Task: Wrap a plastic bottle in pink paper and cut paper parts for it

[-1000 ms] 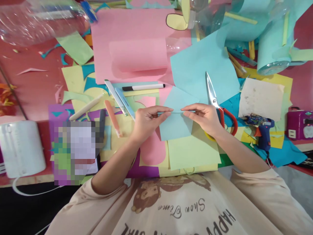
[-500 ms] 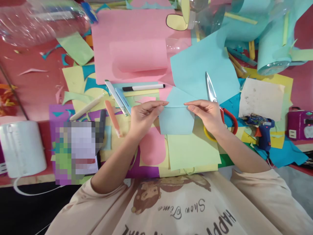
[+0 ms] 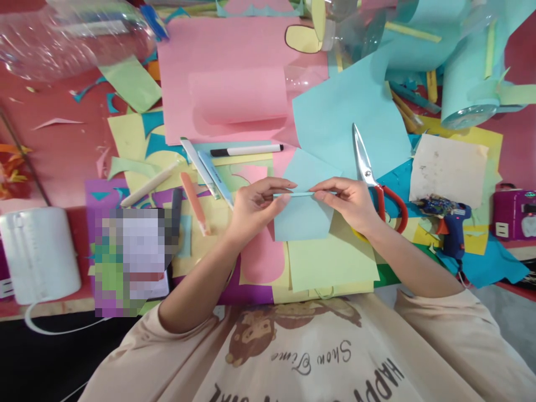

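Left hand, one: thumb and forefinger drawn nearly together, the near-side folded strip of a light-blue paper sheet between them.

Right hand, one: thumb and forefinger pinched on the same strip, further along; the fingertips of the two hands lie close, a short run of strip showing between them.

Sheet, light-blue, held: its body spreads below the strip, over the table. Whether the light-blue paper visible beyond the fingers belongs to it, I cannot tell from here.

Pale-green sheet, just below the held one, toward the person.

Pink paper piece, left of the pale-green sheet, partly covered.

Scissors, metal blades pointing away, red-and-yellow handles beside and partly behind the right hand; blades resting on a large light-blue sheet.

Marker, white with black cap, lying crosswise beyond the left hand.

Two slim pens, side by side, left of the marker: one white, one light-blue.

Glue gun, blue, at far right, beside a marked white paper.

Pink sheet, farther back.

Clear plastic bottle, blue cap, on its side, far left corner.
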Demonstrator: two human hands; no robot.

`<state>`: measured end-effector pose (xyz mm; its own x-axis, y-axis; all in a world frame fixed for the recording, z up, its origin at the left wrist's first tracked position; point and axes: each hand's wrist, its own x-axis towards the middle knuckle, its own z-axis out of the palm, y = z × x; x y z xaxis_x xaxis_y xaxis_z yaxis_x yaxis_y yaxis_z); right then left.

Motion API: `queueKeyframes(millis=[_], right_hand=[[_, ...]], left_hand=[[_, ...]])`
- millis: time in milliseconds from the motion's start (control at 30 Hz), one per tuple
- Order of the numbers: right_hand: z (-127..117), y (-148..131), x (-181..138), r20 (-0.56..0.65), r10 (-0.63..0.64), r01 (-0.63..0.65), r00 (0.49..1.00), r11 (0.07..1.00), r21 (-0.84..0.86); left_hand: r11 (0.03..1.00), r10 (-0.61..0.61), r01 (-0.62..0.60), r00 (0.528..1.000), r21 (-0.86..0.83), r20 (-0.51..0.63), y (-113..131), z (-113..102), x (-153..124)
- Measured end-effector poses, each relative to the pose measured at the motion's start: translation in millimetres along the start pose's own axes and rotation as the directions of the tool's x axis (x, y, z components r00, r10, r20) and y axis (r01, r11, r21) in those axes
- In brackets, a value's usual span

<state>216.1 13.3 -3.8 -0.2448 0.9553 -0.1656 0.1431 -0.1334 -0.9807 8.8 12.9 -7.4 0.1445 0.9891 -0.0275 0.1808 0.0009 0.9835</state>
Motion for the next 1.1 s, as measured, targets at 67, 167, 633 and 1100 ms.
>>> queueKeyframes(millis=[67,167,633,1100], right_hand=[[0.6,-0.6,-1.1,0.013,-0.011,0.011,1.0,1.0,-0.001],[0.6,-0.9,-1.3,0.018,-0.01,0.011,1.0,1.0,-0.007],[-0.2,1.5,-1.6,-0.009,-0.025,0.025,1.0,0.999,0.029],[-0.3,3.6,2.3,-0.02,-0.005,0.007,1.0,0.997,0.074]], left_hand=[[0.999,-0.023,0.021,0.998,0.039,0.052,1.4,0.3,-0.3],[0.993,-0.036,0.03,0.998,0.117,0.056,2.4,0.9,-1.4],[0.994,-0.044,0.04,0.998,0.103,0.038,1.2,1.1,0.3],[0.994,-0.035,0.031,0.999,0.109,0.036,2.6,2.7,-1.3]])
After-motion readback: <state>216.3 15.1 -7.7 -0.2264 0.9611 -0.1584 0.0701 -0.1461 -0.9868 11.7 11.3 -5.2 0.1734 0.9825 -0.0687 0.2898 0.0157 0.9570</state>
